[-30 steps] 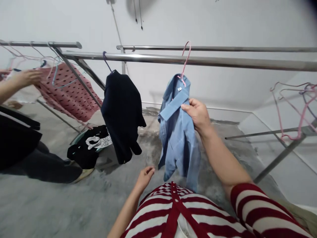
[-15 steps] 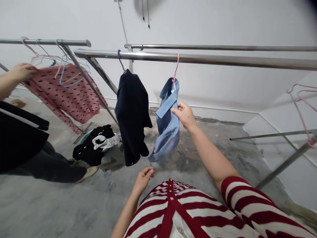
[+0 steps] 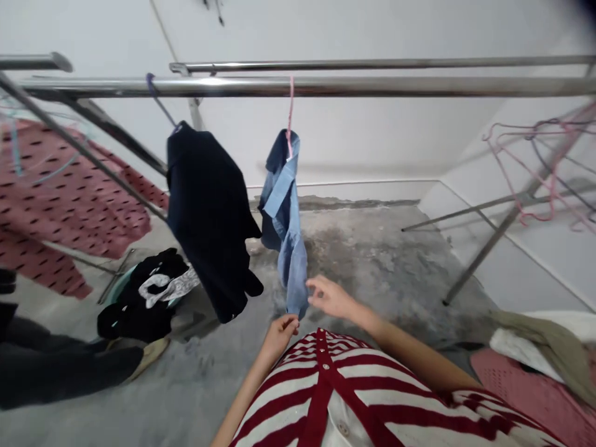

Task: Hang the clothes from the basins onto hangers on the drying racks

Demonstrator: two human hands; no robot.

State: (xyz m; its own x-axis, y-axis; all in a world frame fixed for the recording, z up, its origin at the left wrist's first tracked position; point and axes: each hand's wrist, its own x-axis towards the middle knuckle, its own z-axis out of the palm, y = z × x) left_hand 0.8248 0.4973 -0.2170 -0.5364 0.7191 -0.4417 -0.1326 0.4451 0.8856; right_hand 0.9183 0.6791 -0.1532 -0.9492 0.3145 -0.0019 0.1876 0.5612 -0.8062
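A light-blue shirt point(image 3: 291, 242) hangs from a pink hanger point(image 3: 290, 115) on the metal rail, its lower end drawn toward me. My left hand point(image 3: 282, 329) pinches the bottom tip of the shirt's sleeve-like end. Close to the shirt's right edge is my right hand point(image 3: 333, 299), fingers bent with a gap between thumb and forefinger; whether it touches the cloth is hard to tell. Left of the shirt, a dark navy garment point(image 3: 209, 217) hangs slanted from a purple hanger point(image 3: 161, 99).
The metal rail point(image 3: 395, 86) spans the view. At left hang a pink spotted garment point(image 3: 93, 192) and a co-worker's leg point(image 3: 69, 369) shows. Black clothes point(image 3: 144, 310) lie in a basin on the floor. Pink hangers point(image 3: 535, 167) and a clothes pile point(image 3: 535, 366) are at right.
My right hand has come down from the shirt's upper part to its lower end. My left hand has taken hold of the shirt's tip. The view has turned right.
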